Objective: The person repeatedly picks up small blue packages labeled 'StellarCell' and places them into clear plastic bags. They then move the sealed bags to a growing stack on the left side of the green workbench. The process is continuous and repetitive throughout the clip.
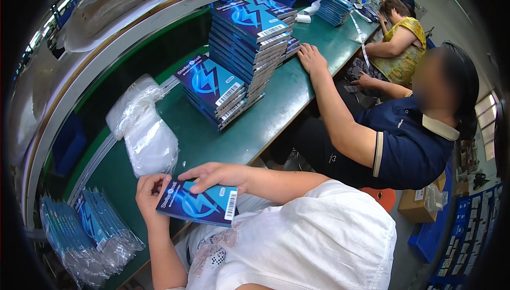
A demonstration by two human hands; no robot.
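Note:
Just in front of my body I hold a flat blue box (199, 205) with a lightning design and a white barcode label. My left hand (150, 197) grips its left end, with the fingers bent at the far corner. From the right, my right hand (218, 176) lies over the far edge, thumb on the top face; its fingers are partly hidden. Beyond my hands, a pile of clear plastic bags (151, 144) lies on the green table. Tall stacks of similar blue boxes (241, 45) stand farther away, with a lower stack (210, 85) in front.
Bagged blue boxes (87, 231) stand in rows at the near left of the green table (239, 136). A co-worker in a dark shirt (393, 130) sits close on my right, one hand on the table edge. A shelf edge (122, 16) runs along the far side.

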